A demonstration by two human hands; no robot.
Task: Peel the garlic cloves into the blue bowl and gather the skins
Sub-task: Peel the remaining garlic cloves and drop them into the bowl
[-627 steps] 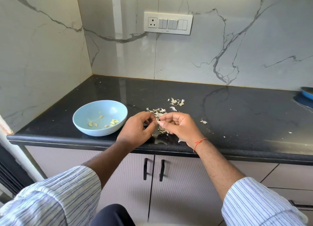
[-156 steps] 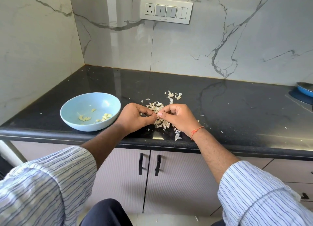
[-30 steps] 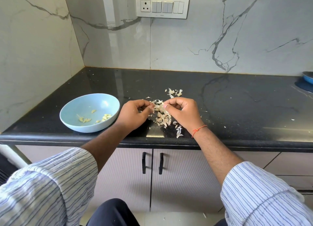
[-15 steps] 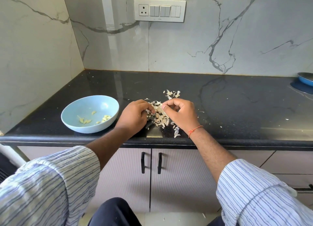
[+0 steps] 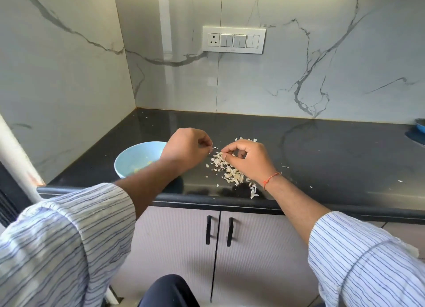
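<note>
— Garlic cloves [image 5: 147,166], pale and peeled, are lying inside the light blue round bowl [image 5: 128,159]; where is that sitting?

— It is sitting on the glossy black stone bench [image 5: 322,150], at about nine o'clock from the pile of papery white garlic skins [image 5: 226,172]. The left forearm is crossing over the bowl's right side and hiding part of it.

— What is the left hand [image 5: 184,148] doing?

— It is hovering above the bench with fingers curled, pinching a thin sliver of skin [image 5: 215,148] that is sticking out toward three o'clock.

— And the right hand [image 5: 249,159]?

— Its thumb and forefinger are closing together over the top of the pile. I cannot tell whether it is a clove or a skin between them. An orange thread [image 5: 271,176] is circling that wrist.

— Anything else lying around?

— Small skin flecks are scattering across the bench at three o'clock from the pile, and one larger loose skin piece [image 5: 253,190] is lying near the front edge at six o'clock. A white switch plate [image 5: 234,40] is hanging on the marble wall at twelve o'clock.
</note>
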